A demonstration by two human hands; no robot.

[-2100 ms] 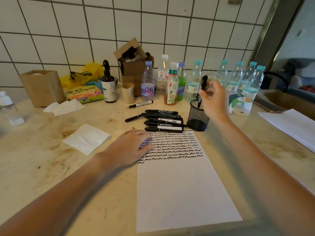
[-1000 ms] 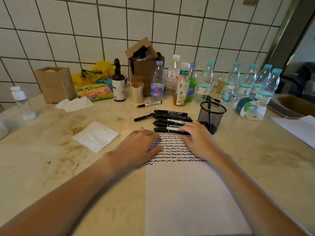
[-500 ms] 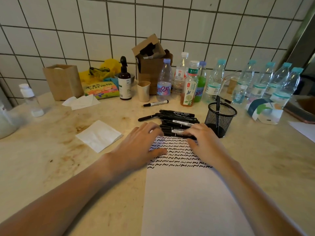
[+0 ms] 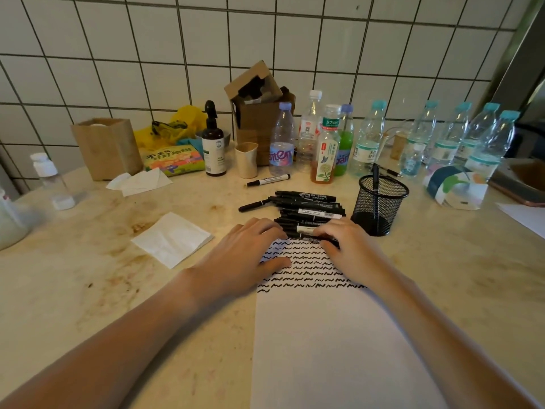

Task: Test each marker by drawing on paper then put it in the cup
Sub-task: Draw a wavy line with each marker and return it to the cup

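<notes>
A white sheet of paper (image 4: 324,343) lies in front of me, its top covered with rows of black squiggles. Just beyond its top edge is a pile of several black markers (image 4: 309,206). My right hand (image 4: 351,249) curls its fingertips round the nearest marker (image 4: 314,239) of the pile. Flat on the paper's top left corner rests my left hand (image 4: 244,255), fingers straight and reaching to the pile's left end. The black mesh cup (image 4: 379,208) stands right of the pile with one marker (image 4: 375,180) upright in it.
Two loose markers (image 4: 269,180) (image 4: 253,205) lie left of and behind the pile. A folded napkin (image 4: 172,239) lies to the left. Several bottles (image 4: 368,140), a small beige cup (image 4: 246,159), cardboard boxes (image 4: 259,113) and a spray bottle (image 4: 213,143) line the tiled wall.
My right hand left a marker in the mesh cup, came down to the pile and now curls on the nearest marker. My left hand slid slightly forward on the paper.
</notes>
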